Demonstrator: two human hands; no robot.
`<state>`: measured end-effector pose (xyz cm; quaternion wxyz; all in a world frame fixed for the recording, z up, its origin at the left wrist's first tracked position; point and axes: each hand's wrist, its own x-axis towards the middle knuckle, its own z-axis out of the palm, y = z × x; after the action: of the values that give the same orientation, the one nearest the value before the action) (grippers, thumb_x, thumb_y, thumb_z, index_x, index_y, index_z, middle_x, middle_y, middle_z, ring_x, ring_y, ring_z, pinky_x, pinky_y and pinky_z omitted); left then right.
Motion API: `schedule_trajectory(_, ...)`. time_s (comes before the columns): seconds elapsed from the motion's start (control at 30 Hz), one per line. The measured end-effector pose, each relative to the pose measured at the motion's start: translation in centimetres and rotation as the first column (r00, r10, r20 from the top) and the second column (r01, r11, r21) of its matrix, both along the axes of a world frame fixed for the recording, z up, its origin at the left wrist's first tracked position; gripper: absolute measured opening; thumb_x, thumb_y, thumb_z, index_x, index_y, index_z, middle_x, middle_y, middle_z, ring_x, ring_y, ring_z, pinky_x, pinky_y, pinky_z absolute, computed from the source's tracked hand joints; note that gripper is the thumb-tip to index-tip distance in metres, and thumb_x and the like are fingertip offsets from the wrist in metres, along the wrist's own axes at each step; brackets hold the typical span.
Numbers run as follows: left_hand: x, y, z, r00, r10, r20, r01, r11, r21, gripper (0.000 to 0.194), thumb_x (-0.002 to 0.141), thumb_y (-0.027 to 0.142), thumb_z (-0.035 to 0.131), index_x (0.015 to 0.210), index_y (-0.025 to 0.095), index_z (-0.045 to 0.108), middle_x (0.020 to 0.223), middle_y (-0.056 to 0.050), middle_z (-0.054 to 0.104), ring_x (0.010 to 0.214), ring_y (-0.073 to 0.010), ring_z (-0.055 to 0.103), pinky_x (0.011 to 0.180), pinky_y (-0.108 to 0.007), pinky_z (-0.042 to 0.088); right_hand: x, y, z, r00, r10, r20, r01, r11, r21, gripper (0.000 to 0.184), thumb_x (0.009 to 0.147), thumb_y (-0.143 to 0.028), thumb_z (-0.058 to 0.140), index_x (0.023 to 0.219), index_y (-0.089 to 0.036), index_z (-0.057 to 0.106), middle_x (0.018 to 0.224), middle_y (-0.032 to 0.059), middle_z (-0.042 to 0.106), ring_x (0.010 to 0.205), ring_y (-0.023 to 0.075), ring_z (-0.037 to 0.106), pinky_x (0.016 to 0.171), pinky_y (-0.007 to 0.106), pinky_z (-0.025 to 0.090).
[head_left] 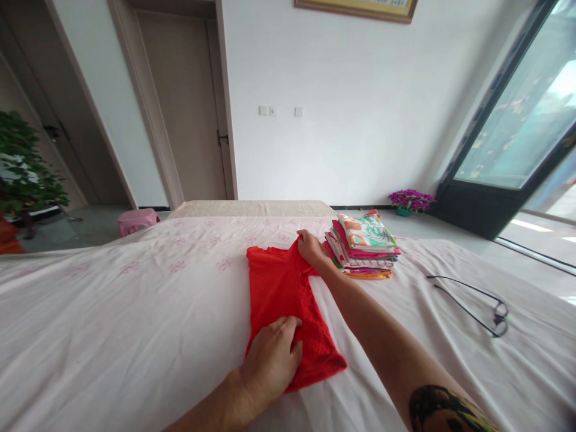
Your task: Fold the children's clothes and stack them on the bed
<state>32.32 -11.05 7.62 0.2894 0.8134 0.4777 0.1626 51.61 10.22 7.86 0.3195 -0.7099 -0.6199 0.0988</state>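
Beyond the red shirt (274, 282), the wall picture (355, 12) was cut off by the upper edge, its writing (389, 2) too small to read. Left of the shirt, the plant (27, 192) was cropped. The left hand (273, 354) hid part of the shirt.

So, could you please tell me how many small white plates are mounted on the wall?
3: the left plate, the middle plate close beside it, and the right plate, set a little apart. All are on the white wall, right of a door.
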Motion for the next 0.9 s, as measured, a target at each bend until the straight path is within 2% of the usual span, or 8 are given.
schedule_trajectory(0.17,0.9,-0.1,-0.6,0.998,-0.017,-0.057,0.017,1.0,0.0,0.048,0.086,0.022,0.045,0.133,0.019,0.058,0.121,-0.009,0.066,0.112,-0.0209,0.062,0.099,-0.029,0.044,1.6,-0.3,-1.4,0.968,-0.038,0.247,0.059,0.995,-0.079,0.048,0.098,-0.02,0.031,0.143,-0.022,0.045,0.127,0.0106,0.065,0.114,0.022,0.062,0.091,0.03,0.045)
schedule_trajectory(0.33,1.7,-1.2,-1.2,0.988,-0.077,-0.131,0.086,0.994,0.06,0.054,0.085,0.045,0.055,0.134,0.024,0.054,0.119,-0.009,0.063,0.109,-0.0279,0.06,0.094,-0.04,0.047,2.5,-0.4,-3.2,0.926,-0.025,0.376,0.091,0.983,-0.158,0.043,0.092,-0.013,0.038,0.13,-0.013,0.058,0.127,0.0193,0.062,0.12,0.0285,0.056,0.097,0.037,0.04)
schedule_trajectory(0.43,1.9,-1.7,-1.8,0.973,-0.097,-0.21,0.126,0.983,0.131,0.052,0.082,0.03,0.057,0.133,0.025,0.054,0.121,-0.009,0.06,0.112,-0.0305,0.057,0.095,-0.045,0.047,2.6,-0.4,-3.5,0.91,0.002,0.415,0.079,0.981,-0.179,0.041,0.091,-0.015,0.041,0.128,-0.012,0.06,0.129,0.0213,0.059,0.125,0.0318,0.051,0.102,0.041,0.035)
schedule_trajectory(0.57,1.3,-1.5,-1.9,0.956,-0.127,-0.264,0.17,0.974,0.147,0.052,0.08,0.009,0.042,0.129,0.021,0.056,0.121,-0.01,0.061,0.114,-0.0259,0.057,0.098,-0.039,0.045,2.8,-0.3,-2.8,0.911,0.045,0.41,0.056,0.971,-0.231,0.039,0.089,-0.02,0.047,0.123,-0.01,0.063,0.129,0.0225,0.059,0.124,0.0336,0.052,0.1,0.043,0.037)
schedule_trajectory(0.67,-0.8,-0.4,-1.3,0.961,-0.103,-0.258,0.146,0.977,0.155,0.05,0.077,0.006,0.04,0.119,0.021,0.062,0.113,-0.008,0.065,0.109,-0.0227,0.06,0.096,-0.035,0.046,3.3,-0.3,-2.2,0.932,0.066,0.356,0.042,0.957,-0.288,0.036,0.084,-0.022,0.054,0.116,-0.009,0.066,0.122,0.023,0.064,0.117,0.0348,0.058,0.092,0.042,0.043)
schedule_trajectory(0.73,-3.2,0.8,-0.9,0.973,-0.038,-0.228,0.077,0.984,0.163,0.047,0.074,0.005,0.041,0.109,0.024,0.066,0.106,-0.005,0.067,0.105,-0.0199,0.062,0.093,-0.032,0.046,3.5,-0.5,-1.9,0.954,0.082,0.288,0.019,0.943,-0.331,0.032,0.08,-0.022,0.059,0.108,-0.01,0.069,0.11,0.0204,0.069,0.106,0.0325,0.063,0.082,0.037,0.046)
schedule_trajectory(0.83,-8.2,3.0,-0.3,0.986,0.107,-0.126,-0.083,0.979,0.185,0.041,0.072,0.006,0.043,0.1,0.026,0.067,0.105,-0.002,0.069,0.102,-0.0169,0.064,0.09,-0.028,0.046,3.4,-1.6,-1.8,0.985,0.111,0.135,-0.048,0.916,-0.398,0.015,0.075,-0.021,0.063,0.084,-0.011,0.07,0.081,0.0143,0.071,0.079,0.0251,0.067,0.063,0.028,0.046)
schedule_trajectory(0.9,-11.9,4.5,0.1,0.987,0.16,-0.006,-0.157,0.976,0.15,0.035,0.075,0.011,0.046,0.1,0.025,0.067,0.108,-0.002,0.07,0.103,-0.0171,0.064,0.092,-0.028,0.047,3.0,-2.7,-1.7,0.992,0.129,0.005,-0.115,0.899,-0.423,0.009,0.075,-0.02,0.063,0.077,-0.012,0.068,0.065,0.0086,0.066,0.062,0.0191,0.063,0.052,0.025,0.042)
